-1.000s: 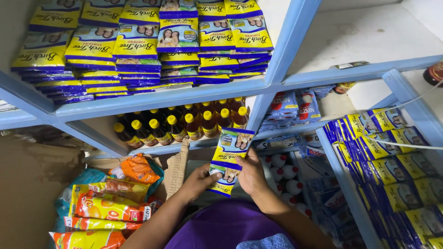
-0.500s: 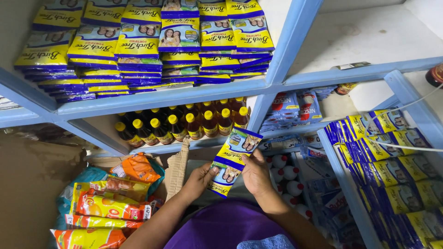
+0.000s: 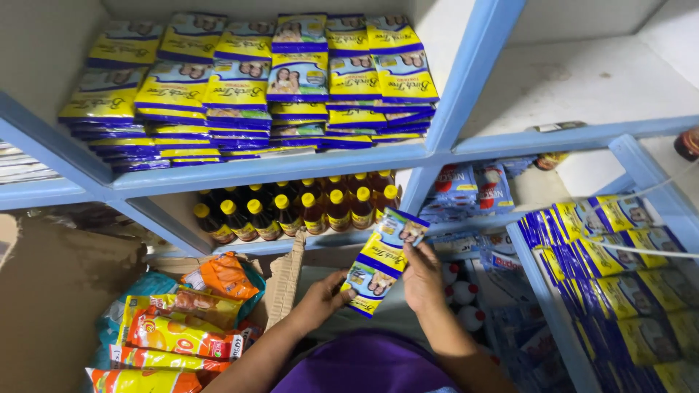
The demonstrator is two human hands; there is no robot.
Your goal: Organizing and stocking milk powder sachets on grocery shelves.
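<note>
- The left hand (image 3: 318, 297) pinches the lower end of a strip of joined yellow-and-blue foil sachets (image 3: 378, 263), thumb on the front at the bottom corner.
- The right hand (image 3: 422, 276) grips the same strip higher up along its right edge, fingers curled round it.
- The strip hangs tilted, upper end to the right, in the open air in front of the pale blue wooden shelf unit (image 3: 269, 169), touching no shelf.
- Its top corner lies just below the front edge of the lower shelf board, near the row of dark glass bottles with yellow caps (image 3: 291, 211), which stand upright close to that edge.
- On the shelf above, stacks of flat yellow-and-blue sachets (image 3: 247, 87) fill the compartment from wall to blue upright post; the front packs reach the lip.
- The compartment to the right of the post, a bare white shelf board (image 3: 582, 80), carries only a small dark object near its front edge.
- Blue sachet packs (image 3: 466, 185) lie behind the post, right of the bottles.
- At far right, rows of blue-and-yellow packets (image 3: 619, 255) stand on edge in another blue-framed bay, well apart from the hands.
- Lower left, orange and yellow snack bags (image 3: 175, 331) lie heaped beside a brown cardboard flap (image 3: 287, 276); the left forearm passes just beside them.
- White bottles with red caps (image 3: 466, 295) sit below the right wrist.
</note>
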